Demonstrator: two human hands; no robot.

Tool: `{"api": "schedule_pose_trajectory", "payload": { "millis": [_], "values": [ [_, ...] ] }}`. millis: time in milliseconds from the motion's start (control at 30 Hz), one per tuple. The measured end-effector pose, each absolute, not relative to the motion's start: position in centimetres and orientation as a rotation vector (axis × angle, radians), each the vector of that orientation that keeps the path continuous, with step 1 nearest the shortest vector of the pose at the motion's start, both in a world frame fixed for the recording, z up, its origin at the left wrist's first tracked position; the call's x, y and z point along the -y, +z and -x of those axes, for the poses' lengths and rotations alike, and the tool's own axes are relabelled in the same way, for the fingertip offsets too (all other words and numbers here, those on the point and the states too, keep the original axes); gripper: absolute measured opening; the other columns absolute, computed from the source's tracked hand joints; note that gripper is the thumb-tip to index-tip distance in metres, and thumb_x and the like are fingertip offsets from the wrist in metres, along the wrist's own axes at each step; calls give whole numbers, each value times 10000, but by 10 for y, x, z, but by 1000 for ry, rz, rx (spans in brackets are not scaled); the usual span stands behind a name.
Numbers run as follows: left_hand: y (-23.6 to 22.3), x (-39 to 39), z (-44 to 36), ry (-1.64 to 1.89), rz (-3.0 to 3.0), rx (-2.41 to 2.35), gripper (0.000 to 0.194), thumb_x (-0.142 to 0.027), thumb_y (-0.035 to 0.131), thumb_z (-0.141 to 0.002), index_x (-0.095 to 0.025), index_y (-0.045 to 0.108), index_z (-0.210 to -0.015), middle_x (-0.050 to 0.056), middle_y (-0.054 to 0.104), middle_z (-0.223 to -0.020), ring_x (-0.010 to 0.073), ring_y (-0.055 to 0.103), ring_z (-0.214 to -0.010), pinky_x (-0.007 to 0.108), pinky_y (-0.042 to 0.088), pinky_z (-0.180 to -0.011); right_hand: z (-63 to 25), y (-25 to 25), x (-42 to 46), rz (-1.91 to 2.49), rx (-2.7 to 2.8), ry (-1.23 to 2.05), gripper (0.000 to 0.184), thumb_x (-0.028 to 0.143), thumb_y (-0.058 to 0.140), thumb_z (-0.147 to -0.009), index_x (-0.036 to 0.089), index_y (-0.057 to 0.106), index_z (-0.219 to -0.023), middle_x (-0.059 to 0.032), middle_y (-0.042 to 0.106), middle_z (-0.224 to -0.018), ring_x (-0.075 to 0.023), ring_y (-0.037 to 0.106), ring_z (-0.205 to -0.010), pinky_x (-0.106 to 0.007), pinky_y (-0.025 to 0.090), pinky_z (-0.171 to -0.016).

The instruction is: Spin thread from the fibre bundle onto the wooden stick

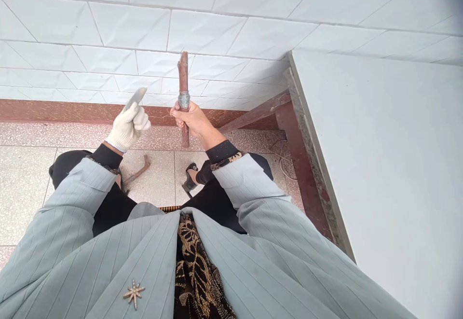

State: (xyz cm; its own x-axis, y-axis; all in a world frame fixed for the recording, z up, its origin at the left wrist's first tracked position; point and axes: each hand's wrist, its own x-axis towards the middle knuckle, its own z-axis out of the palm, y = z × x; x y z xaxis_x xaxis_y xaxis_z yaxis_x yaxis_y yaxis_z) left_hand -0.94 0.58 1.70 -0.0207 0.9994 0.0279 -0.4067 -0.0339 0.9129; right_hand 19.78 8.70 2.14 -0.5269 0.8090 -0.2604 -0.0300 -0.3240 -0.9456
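Observation:
My right hand is bare and wrapped round a short reddish-brown stick, which stands nearly upright in my view. Silver wire is wound in a tight band around the stick, just above my fingers. A thin strand runs left from there to my left hand, which wears a white knitted glove and has its fingers curled closed on the strand. From the top of the glove juts a grey, tapering shape with a tan tip; I cannot tell whether it is a covered finger or a tool.
A forked brown branch lies on the speckled floor between my feet. To the right stands a white-topped table with a reddish frame; a cable lies beneath. A white tiled wall rises in front.

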Motion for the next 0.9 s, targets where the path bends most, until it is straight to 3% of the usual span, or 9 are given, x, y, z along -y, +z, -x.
{"api": "schedule_pose_trajectory", "payload": {
  "millis": [133,233,367,433,467,533,633,733,900],
  "values": [
    [15,-12,11,1437,-880,-1076,347,-547,595,-993,-219,710,-988,-60,413,-499,127,564,-575,286,542,-697,-210,26,-98,1055,1292,1821,444,298,858,-701,217,449,-851,-29,661,-1088,-78,556,-778,-169,418,-528],
    [15,-11,18,1435,-922,-1080,339,-510,630,-976,-202,685,-845,-45,436,-505,139,632,-666,306,575,-831,-221,30,-107,1127,1290,1771,446,324,867,-716,220,450,-837,-63,660,-1184,-117,571,-920,-171,471,-580],
    [3,-4,36,1242,-881,-1068,330,-510,640,-948,-188,713,-932,-88,321,-456,135,517,-472,361,603,-694,-238,34,-114,1149,1287,1828,438,341,870,-740,205,468,-844,-56,667,-1068,-74,518,-750,-165,426,-520],
    [-8,0,46,1014,-985,-1211,312,-464,669,-913,-165,738,-973,-56,442,-476,141,530,-474,366,588,-654,-244,37,-115,1154,1335,1822,382,289,850,-773,194,489,-854,-35,672,-976,-48,472,-656,-163,413,-501],
    [-12,1,49,888,-1088,-1288,323,-432,706,-875,-156,747,-1037,-5,581,-561,166,615,-565,378,592,-707,-244,38,-114,1156,1364,1825,346,260,829,-797,190,495,-856,-30,677,-936,-45,489,-640,-162,416,-499],
    [-18,3,51,677,-1305,-1334,520,-422,741,-822,-164,699,-1271,127,777,-1006,256,735,-959,426,579,-903,-240,39,-109,1169,1418,1865,276,205,776,-845,183,501,-855,-34,693,-873,-61,584,-660,-163,449,-513],
    [-14,3,46,542,-1543,-1233,833,-543,674,-856,-241,416,-1588,165,462,-1626,330,466,-1481,489,436,-1157,-223,36,-96,1229,1502,1976,229,103,726,-863,174,509,-851,-35,707,-783,-111,694,-690,-189,524,-550],
    [-4,-1,40,376,-1798,-1333,863,-585,625,-882,-254,342,-1627,154,280,-1722,367,267,-1586,563,306,-1236,-204,28,-86,1207,1629,1997,251,4,709,-828,170,521,-847,-18,705,-729,-118,700,-633,-218,565,-571],
    [3,-4,43,-82,-2166,-1602,698,-491,755,-772,-246,609,-1410,158,442,-1626,465,291,-1532,708,163,-1220,-195,20,-85,1339,1849,1683,274,-45,664,-817,186,521,-850,30,628,-569,-99,585,-471,-202,462,-438]
  ]
}}
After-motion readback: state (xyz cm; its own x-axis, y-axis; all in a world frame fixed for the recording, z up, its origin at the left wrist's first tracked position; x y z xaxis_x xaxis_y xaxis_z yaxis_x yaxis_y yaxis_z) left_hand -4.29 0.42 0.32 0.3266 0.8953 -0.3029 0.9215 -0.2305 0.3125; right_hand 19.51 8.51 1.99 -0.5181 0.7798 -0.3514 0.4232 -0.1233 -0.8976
